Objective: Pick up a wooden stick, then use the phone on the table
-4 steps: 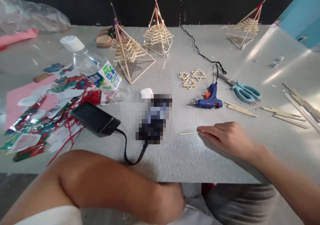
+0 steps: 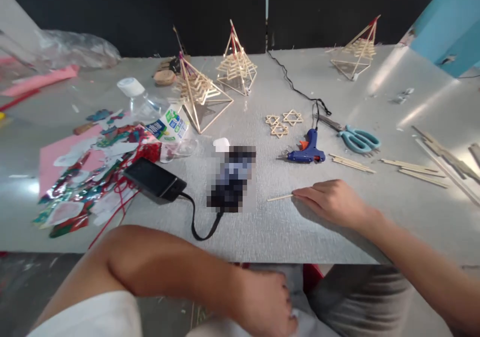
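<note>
Thin stick (image 2: 279, 197) is on the near part of the grey table (image 2: 232, 249), right of centre. My right hand (image 2: 332, 202) has one end pinched in the fingertips; free end points left. Left hand (image 2: 268, 302) is below the table edge, over my lap, fingers curled; can't tell if it's gripping anything.

Just beyond the right hand: blue glue gun (image 2: 306, 154), nozzle left, and loose sticks (image 2: 351, 163). Teal-handled scissors (image 2: 347, 133) behind those. Three small stick stars (image 2: 278, 123) sit near each other, past the gun's nozzle.

Left of the stick: pixelated device (image 2: 232, 179), cabled to a dark slab (image 2: 153, 178). Farther left, a tilted clear bottle (image 2: 170, 124) by foil and paper scraps (image 2: 67, 212). Toward the back, three pyramid stick frames, two left of centre, one far right.
</note>
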`<action>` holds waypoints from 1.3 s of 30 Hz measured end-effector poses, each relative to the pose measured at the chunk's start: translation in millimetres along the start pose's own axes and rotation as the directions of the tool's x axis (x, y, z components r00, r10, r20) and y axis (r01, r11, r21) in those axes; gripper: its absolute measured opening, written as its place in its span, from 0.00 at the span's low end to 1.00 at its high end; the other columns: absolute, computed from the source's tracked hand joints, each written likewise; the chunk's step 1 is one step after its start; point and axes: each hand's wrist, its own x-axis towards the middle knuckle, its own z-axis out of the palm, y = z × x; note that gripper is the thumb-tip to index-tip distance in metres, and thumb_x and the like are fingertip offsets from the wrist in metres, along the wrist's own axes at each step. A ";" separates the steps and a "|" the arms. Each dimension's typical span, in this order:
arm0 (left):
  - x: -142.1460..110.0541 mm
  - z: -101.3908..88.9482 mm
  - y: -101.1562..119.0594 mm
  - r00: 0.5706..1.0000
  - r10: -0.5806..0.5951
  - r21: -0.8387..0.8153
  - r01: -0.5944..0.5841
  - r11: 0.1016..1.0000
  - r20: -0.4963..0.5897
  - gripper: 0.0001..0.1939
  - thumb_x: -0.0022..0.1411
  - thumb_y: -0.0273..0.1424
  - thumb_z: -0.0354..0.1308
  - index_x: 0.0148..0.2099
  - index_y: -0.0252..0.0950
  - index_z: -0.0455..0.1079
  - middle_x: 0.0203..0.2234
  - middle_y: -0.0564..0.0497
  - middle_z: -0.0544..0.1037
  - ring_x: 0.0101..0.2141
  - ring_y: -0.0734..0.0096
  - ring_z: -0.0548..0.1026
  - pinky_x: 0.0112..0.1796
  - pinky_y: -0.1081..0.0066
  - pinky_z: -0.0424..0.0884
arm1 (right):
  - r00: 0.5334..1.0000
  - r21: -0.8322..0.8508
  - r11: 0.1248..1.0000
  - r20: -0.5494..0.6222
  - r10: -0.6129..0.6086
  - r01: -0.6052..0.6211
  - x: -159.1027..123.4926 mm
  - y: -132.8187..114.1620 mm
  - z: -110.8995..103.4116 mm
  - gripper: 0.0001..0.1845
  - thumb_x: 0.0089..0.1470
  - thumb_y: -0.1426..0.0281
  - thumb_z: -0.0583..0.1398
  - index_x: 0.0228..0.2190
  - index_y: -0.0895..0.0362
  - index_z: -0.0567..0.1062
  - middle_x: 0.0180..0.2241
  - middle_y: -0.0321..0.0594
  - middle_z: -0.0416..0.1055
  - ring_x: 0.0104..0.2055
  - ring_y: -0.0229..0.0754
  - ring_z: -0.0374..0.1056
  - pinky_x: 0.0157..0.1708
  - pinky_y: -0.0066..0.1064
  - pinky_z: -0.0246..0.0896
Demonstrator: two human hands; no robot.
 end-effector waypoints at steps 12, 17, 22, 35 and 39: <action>-9.9 -118.9 -51.8 0.647 -0.322 0.226 0.617 0.754 -0.692 0.21 0.79 0.44 0.58 0.58 0.32 0.79 0.42 0.39 0.86 0.40 0.55 0.82 0.36 0.63 0.69 | 0.976 0.148 0.988 -0.217 -0.006 0.039 1.7 5.3 -3.0 0.16 0.78 0.64 0.55 0.47 0.59 0.79 0.26 0.38 0.79 0.24 0.36 0.70 0.29 0.29 0.53; -5.9 -88.2 -66.4 0.572 -0.414 -0.048 0.546 0.836 -0.708 0.17 0.82 0.36 0.54 0.58 0.35 0.82 0.43 0.41 0.89 0.39 0.58 0.86 0.40 0.63 0.74 | 0.972 0.442 0.897 -0.218 0.086 0.020 2.3 1.6 -12.4 0.11 0.75 0.65 0.59 0.47 0.58 0.80 0.18 0.24 0.62 0.20 0.32 0.56 0.26 0.26 0.49; -0.1 -77.0 -55.0 0.476 -0.702 -0.700 0.222 0.678 -0.529 0.24 0.81 0.47 0.54 0.55 0.35 0.83 0.34 0.43 0.88 0.26 0.68 0.81 0.30 0.69 0.75 | 0.963 0.772 0.617 -0.023 0.269 -0.154 4.8 -8.8 -21.8 0.17 0.71 0.55 0.63 0.38 0.57 0.77 0.19 0.22 0.54 0.21 0.30 0.47 0.22 0.24 0.44; 8.3 -84.1 -51.1 0.739 -0.661 -0.960 -0.261 -0.104 -0.129 0.27 0.70 0.48 0.69 0.59 0.32 0.79 0.48 0.35 0.87 0.35 0.65 0.86 0.24 0.76 0.74 | 0.878 0.919 0.301 0.091 0.469 -0.256 11.9 -12.7 -18.4 0.26 0.66 0.47 0.67 0.31 0.56 0.73 0.21 0.27 0.60 0.23 0.31 0.49 0.24 0.26 0.46; 4.3 -85.0 -52.3 0.759 -0.637 -0.940 -0.301 -0.158 -0.136 0.25 0.69 0.43 0.71 0.61 0.35 0.79 0.55 0.34 0.86 0.39 0.63 0.86 0.27 0.75 0.76 | 0.861 0.936 0.245 0.103 0.499 -0.254 15.2 -12.1 -17.3 0.27 0.64 0.45 0.67 0.32 0.56 0.73 0.22 0.26 0.58 0.24 0.30 0.46 0.24 0.26 0.44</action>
